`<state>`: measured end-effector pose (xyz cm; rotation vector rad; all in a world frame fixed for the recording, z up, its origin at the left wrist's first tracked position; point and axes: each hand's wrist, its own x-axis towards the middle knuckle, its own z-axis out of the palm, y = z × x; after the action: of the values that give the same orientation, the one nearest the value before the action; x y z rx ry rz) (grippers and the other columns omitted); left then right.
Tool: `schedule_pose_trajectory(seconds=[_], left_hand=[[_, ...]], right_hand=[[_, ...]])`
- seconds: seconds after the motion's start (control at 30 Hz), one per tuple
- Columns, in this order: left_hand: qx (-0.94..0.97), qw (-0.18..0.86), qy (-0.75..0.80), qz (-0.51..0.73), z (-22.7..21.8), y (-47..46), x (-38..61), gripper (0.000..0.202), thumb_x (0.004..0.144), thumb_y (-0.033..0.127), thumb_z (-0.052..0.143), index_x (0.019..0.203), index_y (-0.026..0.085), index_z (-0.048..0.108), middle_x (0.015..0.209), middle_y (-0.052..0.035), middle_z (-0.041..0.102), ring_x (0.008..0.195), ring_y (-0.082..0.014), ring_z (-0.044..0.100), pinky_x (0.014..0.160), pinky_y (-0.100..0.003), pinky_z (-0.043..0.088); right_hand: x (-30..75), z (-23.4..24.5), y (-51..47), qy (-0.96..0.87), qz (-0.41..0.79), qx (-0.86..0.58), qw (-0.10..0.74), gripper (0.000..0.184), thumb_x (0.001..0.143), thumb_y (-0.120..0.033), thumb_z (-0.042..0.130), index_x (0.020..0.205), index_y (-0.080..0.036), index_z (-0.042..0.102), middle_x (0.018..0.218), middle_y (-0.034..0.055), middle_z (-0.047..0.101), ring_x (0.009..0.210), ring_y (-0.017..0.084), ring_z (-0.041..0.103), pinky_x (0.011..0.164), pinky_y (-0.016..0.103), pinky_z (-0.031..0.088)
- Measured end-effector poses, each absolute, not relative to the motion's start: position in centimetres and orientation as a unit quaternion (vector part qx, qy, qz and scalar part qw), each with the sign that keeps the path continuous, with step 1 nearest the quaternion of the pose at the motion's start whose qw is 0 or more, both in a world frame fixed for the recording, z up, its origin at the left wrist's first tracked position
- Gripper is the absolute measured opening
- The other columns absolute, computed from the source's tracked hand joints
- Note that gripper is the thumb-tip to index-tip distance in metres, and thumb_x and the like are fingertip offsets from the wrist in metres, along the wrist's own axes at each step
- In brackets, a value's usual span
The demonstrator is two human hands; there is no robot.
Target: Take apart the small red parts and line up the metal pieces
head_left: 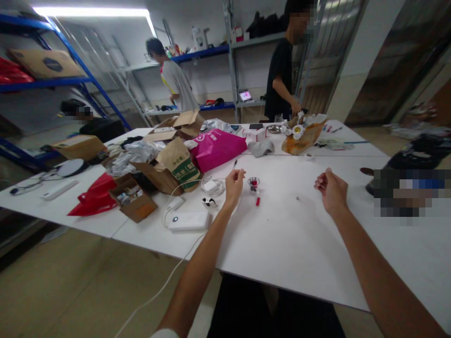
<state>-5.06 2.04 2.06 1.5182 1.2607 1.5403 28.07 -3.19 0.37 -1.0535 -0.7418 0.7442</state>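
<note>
My left hand (234, 188) is raised over the white table (278, 249), its fingertips pinched together. A thin dark pen-like stick (235, 164) shows just beyond them; I cannot tell whether the hand touches it. To this hand's right is a small clear cup (253, 182) with red and dark bits in it. A small red piece (258, 202) lies in front of the cup. My right hand (334, 192) hovers farther right, fingers curled against the thumb. What either pinch holds, if anything, is too small to name. Between the hands lies a tiny grey piece (298, 198).
Left of my left arm are a white power bank (190, 220), a coiled white cable (213, 188) and a small black-and-white object (208, 202). Beyond them stand a small open carton (136, 202), a brown paper bag (181, 164) and a magenta bag (218, 149). Several people are nearby.
</note>
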Motion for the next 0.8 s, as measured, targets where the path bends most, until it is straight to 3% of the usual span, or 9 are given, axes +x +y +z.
schedule_pose_trajectory(seconds=[0.13,0.3,0.8], left_hand=[[0.611,0.291,0.480,0.558,1.4,1.9,-4.7,0.028,0.100,0.045,0.065,0.097,0.019,0.075,0.099,-0.0062,0.077,0.091,-0.0176,0.067,0.085,-0.030,0.051],[0.672,0.255,0.478,0.504,0.7,1.8,-4.5,0.021,0.097,0.040,0.072,0.103,0.022,0.080,0.113,-0.0077,0.079,0.102,-0.0212,0.067,0.090,-0.034,0.050],[0.724,0.199,0.489,0.443,1.0,1.6,-5.0,0.015,0.092,0.037,0.079,0.094,0.022,0.079,0.107,-0.0067,0.076,0.100,-0.0219,0.066,0.088,-0.036,0.052]], right_hand=[[28.0,0.2,-3.1,-0.329,0.345,-0.486,0.732,0.061,0.080,-0.077,0.079,0.075,-0.021,0.054,0.067,-0.0030,0.048,0.057,0.007,0.048,0.049,0.022,0.043],[27.6,0.2,-3.1,-0.306,0.356,-0.484,0.739,0.059,0.077,-0.073,0.084,0.075,-0.020,0.058,0.068,-0.0022,0.051,0.058,0.007,0.051,0.049,0.021,0.043],[26.9,0.3,-3.4,-0.316,0.373,-0.473,0.733,0.059,0.075,-0.071,0.087,0.074,-0.018,0.060,0.067,-0.0023,0.052,0.058,0.006,0.052,0.048,0.019,0.042]])
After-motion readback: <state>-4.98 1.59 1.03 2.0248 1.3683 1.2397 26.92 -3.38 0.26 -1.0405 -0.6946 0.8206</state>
